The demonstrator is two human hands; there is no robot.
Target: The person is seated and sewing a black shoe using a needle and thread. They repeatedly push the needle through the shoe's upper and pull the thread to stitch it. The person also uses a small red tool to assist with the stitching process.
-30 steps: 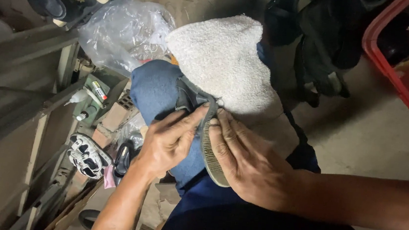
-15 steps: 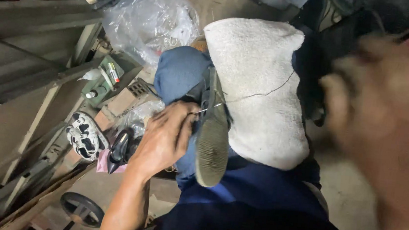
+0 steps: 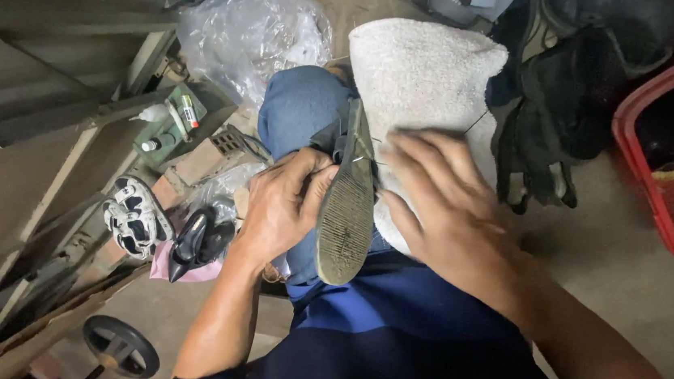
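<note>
The worn shoe with a dark ribbed rubber sole [image 3: 346, 215] lies on its side across the person's blue-trousered lap [image 3: 299, 117], sole edge turned upward toward the camera. Its long axis runs nearly straight away from the body: one rounded end points back toward the torso, the other points away toward the knee; which end is the toe cannot be told. The left hand [image 3: 280, 209] is closed around the shoe's left flank, fingers curled against the sole edge, and is the nearer hand, in full contact. The right hand [image 3: 441, 211] is open, fingers spread and slightly blurred, just right of the shoe over the off-white folded towel [image 3: 428, 75] covering the right thigh; it grips nothing, and contact with the shoe cannot be confirmed.
</note>
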